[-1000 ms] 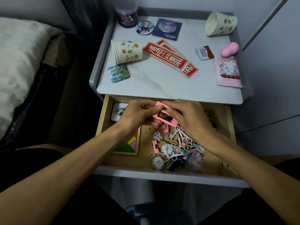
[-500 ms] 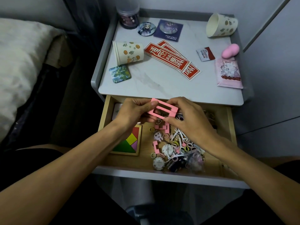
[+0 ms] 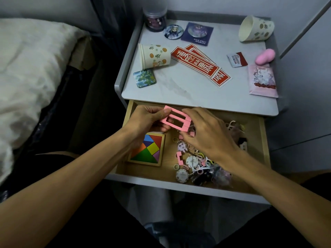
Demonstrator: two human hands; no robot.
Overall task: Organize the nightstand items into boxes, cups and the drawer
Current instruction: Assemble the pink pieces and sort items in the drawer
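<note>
Pink flat slotted frame pieces (image 3: 176,120): raised and levelled since a second ago, now over the back of the open wooden drawer (image 3: 265,140), left hand (image 3: 145,120) pinching one end, right hand (image 3: 206,133) pinching the other; probably being squared together, not yet stowed.

Nightstand top (image 3: 206,97) smooth, matt, marble-patterned; drawer (image 3: 263,133) interior pale bare wood; fallen cups (image 3: 155,56) printed paper; centre-frame pink frame (image 3: 176,119) matt.

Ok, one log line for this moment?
left hand: grips pink frames | right hand: pinches pink frames | drawer: open, hands above it
</note>
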